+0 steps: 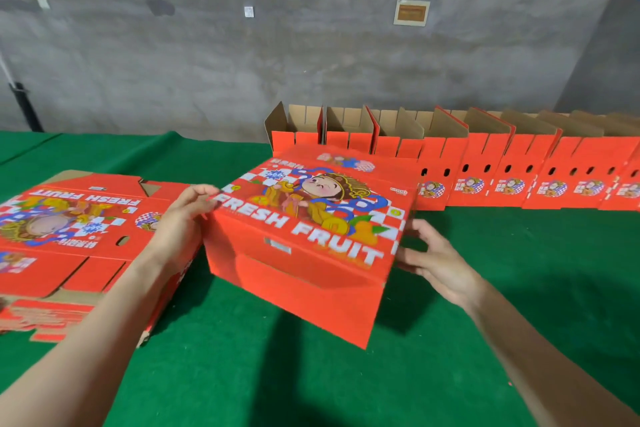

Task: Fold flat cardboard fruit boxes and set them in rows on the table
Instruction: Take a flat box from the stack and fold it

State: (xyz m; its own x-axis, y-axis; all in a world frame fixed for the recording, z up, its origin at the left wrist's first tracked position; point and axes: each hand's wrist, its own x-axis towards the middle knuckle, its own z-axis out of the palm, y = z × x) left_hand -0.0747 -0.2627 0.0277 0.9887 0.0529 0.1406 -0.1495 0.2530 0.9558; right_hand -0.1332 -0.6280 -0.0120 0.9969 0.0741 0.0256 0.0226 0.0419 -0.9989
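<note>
Left grip: the left grip (187,215) pinches the near left top corner of the box (304,218), thumb above, fingers below.
Right grip: the right grip (433,260) is spread wide, fingertips against the box's right side, clasping nothing.
Box: red, printed FRESH FRUIT, tilted between both grips above the green surface (519,288).
Left of it: stack of flat boxes (69,236), just beside the left forearm.
Behind: row of folded boxes (519,163), tops open, along the surface's far edge before a grey wall (311,62).
</note>
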